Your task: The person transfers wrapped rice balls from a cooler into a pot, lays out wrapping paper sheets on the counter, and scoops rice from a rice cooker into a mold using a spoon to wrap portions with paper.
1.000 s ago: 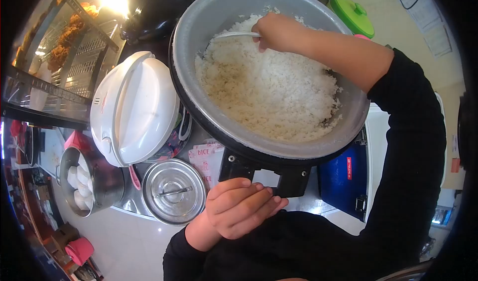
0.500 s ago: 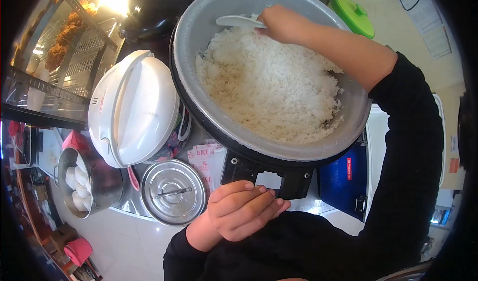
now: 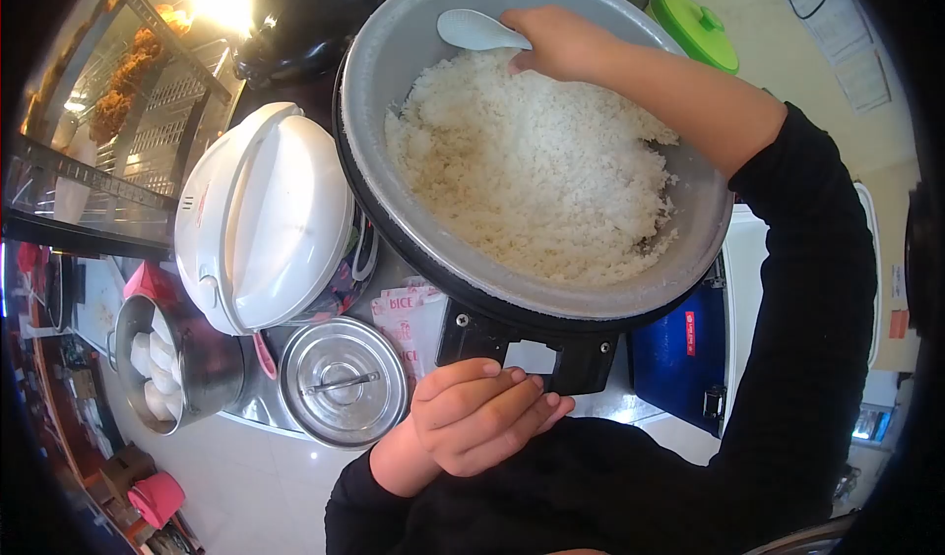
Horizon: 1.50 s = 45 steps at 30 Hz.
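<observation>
Now holds the paddle [image 3: 479,30], pinched in the right hand [image 3: 559,43], higher by the far wall of the pot [image 3: 406,41], apparently between strokes through the rice [image 3: 541,161], with the left hand [image 3: 482,417] curled at the handle [image 3: 588,363], grip unclear.

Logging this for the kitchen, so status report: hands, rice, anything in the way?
Right hand grips white paddle, far side of pot. Left hand at black handle. Rice inside, loosely piled. Nothing visibly blocking paddle.

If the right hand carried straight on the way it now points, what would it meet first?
Probably the inner wall of the pot, with the white paddle in the right hand leading; its height above the rice is unclear.
</observation>
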Available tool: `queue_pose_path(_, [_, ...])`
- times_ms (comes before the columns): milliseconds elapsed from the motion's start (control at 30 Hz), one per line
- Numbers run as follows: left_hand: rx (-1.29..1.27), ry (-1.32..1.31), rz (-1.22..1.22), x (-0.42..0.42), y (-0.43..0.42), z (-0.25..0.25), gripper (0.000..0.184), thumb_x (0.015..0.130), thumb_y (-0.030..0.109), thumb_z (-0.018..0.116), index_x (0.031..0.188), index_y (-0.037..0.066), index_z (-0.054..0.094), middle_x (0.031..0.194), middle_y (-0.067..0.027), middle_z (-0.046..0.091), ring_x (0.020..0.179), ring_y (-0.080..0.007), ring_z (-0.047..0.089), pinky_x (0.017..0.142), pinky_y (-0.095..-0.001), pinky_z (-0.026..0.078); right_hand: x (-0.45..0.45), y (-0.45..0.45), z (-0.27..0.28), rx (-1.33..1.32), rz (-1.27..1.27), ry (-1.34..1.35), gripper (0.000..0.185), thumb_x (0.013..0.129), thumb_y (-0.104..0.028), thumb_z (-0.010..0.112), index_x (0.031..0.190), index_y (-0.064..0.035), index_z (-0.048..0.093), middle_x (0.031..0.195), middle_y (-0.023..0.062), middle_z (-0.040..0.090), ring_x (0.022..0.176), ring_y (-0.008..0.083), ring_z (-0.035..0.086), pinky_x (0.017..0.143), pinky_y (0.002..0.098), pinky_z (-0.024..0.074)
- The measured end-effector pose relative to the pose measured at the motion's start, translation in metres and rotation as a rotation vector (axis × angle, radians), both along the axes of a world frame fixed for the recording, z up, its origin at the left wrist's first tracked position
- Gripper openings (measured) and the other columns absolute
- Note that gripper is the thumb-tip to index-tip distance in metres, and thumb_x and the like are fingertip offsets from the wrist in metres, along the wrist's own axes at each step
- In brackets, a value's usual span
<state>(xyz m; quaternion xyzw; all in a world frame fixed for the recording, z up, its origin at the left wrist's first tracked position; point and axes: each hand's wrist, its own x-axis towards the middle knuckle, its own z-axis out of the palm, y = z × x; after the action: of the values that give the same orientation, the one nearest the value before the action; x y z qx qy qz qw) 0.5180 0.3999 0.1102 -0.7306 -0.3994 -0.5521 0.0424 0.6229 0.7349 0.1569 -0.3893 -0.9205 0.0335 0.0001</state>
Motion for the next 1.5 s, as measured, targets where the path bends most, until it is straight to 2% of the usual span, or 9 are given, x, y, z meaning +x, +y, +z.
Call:
queue_pose_path(167, [-0.021, 0.025, 0.002, -0.001, -0.001, -0.001, 0.024, 0.067, 0.019, 0.086, 0.084, 0.019, 0.07, 0.086, 0.006, 0.064, 0.082, -0.0098, 0.057, 0.074, -0.0267, 0.048, 0.004, -0.003, 0.007, 0.04, -0.041, -0.078, 0.029, 0.082, -0.019, 0.07, 0.102, -0.0004, 0.061, 0.095, 0.02, 0.066, 0.095, 0.0352, 0.063, 0.082, 0.044, 0.0486])
queue_pose_path(467, [0.009, 0.0, -0.008, 0.0, 0.001, -0.001, 0.023, 0.067, 0.018, 0.085, 0.085, 0.016, 0.071, 0.085, 0.0049, 0.065, 0.08, -0.0104, 0.058, 0.074, -0.0268, 0.048, 0.009, -0.007, -0.029, -0.211, -0.116, -0.022, 0.029, 0.077, -0.019, 0.074, 0.102, -0.0069, 0.069, 0.089, 0.0172, 0.069, 0.085, 0.0341, 0.066, 0.078, 0.0411, 0.0508])
queue_pose_path(700, [0.024, 0.0, -0.026, -0.002, 0.003, -0.002, 0.023, 0.067, 0.018, 0.085, 0.086, 0.016, 0.072, 0.085, 0.0043, 0.065, 0.079, -0.0107, 0.059, 0.075, -0.027, 0.048, 0.006, -0.003, -0.024, -0.071, -0.044, -0.03, 0.022, 0.081, -0.021, 0.071, 0.099, -0.0074, 0.069, 0.085, 0.0168, 0.068, 0.083, 0.0334, 0.066, 0.077, 0.0426, 0.051])
queue_pose_path(767, [0.042, -0.018, -0.01, -0.001, 0.005, 0.0, 0.013, 0.072, 0.015, 0.081, 0.081, 0.014, 0.071, 0.084, 0.0036, 0.065, 0.077, -0.0099, 0.059, 0.073, -0.0251, 0.05, 0.0, -0.005, -0.006, -0.04, -0.066, -0.016, 0.022, 0.084, -0.022, 0.069, 0.101, -0.0075, 0.07, 0.088, 0.0156, 0.069, 0.086, 0.0333, 0.066, 0.077, 0.0439, 0.0515])
queue_pose_path(867, [0.032, -0.012, -0.007, 0.0, 0.003, -0.002, 0.017, 0.07, 0.017, 0.083, 0.083, 0.015, 0.072, 0.084, 0.0041, 0.065, 0.078, -0.0102, 0.059, 0.074, -0.0261, 0.049, 0.001, 0.006, -0.003, 0.162, 0.039, 0.079, 0.019, 0.085, -0.022, 0.067, 0.096, -0.0059, 0.068, 0.08, 0.0171, 0.067, 0.076, 0.0331, 0.065, 0.071, 0.0423, 0.0496])
queue_pose_path(1067, [0.029, -0.003, -0.018, -0.001, 0.003, -0.002, 0.021, 0.068, 0.019, 0.084, 0.085, 0.016, 0.072, 0.084, 0.0049, 0.064, 0.08, -0.0104, 0.058, 0.074, -0.0271, 0.048, -0.003, -0.001, 0.007, -0.005, -0.026, 0.149, 0.019, 0.085, -0.023, 0.069, 0.093, -0.0066, 0.069, 0.079, 0.0162, 0.067, 0.073, 0.0315, 0.064, 0.07, 0.0406, 0.0485])
queue_pose_path(1267, [0.027, -0.006, -0.005, 0.0, 0.002, -0.004, 0.022, 0.068, 0.019, 0.085, 0.085, 0.016, 0.072, 0.084, 0.0047, 0.065, 0.08, -0.0106, 0.058, 0.074, -0.027, 0.048, 0.002, 0.0, 0.009, 0.014, -0.038, 0.084, 0.02, 0.084, -0.023, 0.07, 0.096, -0.0065, 0.07, 0.083, 0.0172, 0.068, 0.08, 0.0332, 0.064, 0.074, 0.0418, 0.0485])
queue_pose_path(1367, [0.028, -0.012, -0.003, 0.0, 0.002, -0.004, 0.021, 0.068, 0.019, 0.085, 0.085, 0.016, 0.072, 0.085, 0.0046, 0.065, 0.079, -0.0106, 0.058, 0.074, -0.027, 0.048, 0.002, 0.0, 0.009, 0.053, -0.099, -0.028, 0.022, 0.085, -0.023, 0.066, 0.103, -0.0112, 0.07, 0.09, 0.0164, 0.068, 0.088, 0.0347, 0.065, 0.08, 0.0448, 0.0504])
queue_pose_path(1500, [0.026, -0.009, -0.007, 0.0, 0.002, -0.004, 0.021, 0.069, 0.019, 0.085, 0.085, 0.016, 0.072, 0.085, 0.0047, 0.065, 0.079, -0.0105, 0.058, 0.074, -0.027, 0.048, 0.008, 0.006, -0.002, 0.073, -0.095, 0.003, 0.023, 0.084, -0.022, 0.068, 0.103, -0.0088, 0.069, 0.091, 0.0173, 0.068, 0.09, 0.0356, 0.065, 0.08, 0.0452, 0.05])
